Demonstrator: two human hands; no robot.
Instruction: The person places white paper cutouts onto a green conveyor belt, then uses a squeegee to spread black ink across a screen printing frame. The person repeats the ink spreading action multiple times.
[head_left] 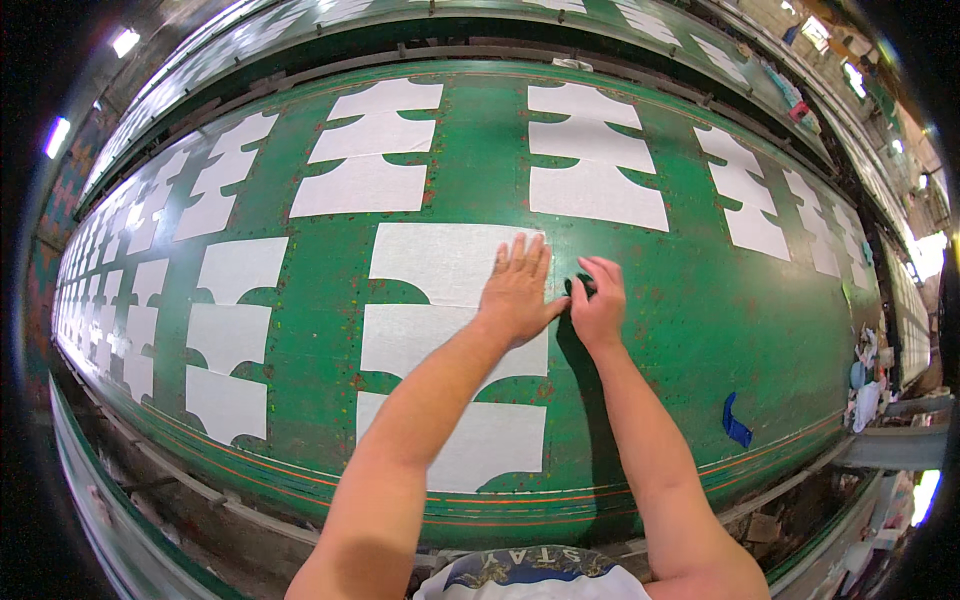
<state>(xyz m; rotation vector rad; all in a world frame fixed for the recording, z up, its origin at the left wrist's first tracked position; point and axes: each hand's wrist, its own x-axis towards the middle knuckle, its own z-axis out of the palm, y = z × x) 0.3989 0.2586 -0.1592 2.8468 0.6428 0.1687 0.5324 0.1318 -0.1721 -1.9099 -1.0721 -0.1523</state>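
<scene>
My left hand (518,290) lies flat with its fingers stretched over the right part of a white cut fabric piece (430,250) on the green table. Just right of that piece, my right hand (600,305) is curled, thumb and fingers drawn in around a small dark thing (580,286). What this dark thing is, I cannot make out, and part of it may be shadow. Below in the same column lie a second white piece (410,338) and a third (490,440), partly covered by my left arm.
The long green table (690,320) carries rows of similar white pieces, among them a column (595,190) farther off. A dark blue strip (736,420) lies to the right. Cloths (868,400) hang at the right end. Another long table (400,12) runs behind.
</scene>
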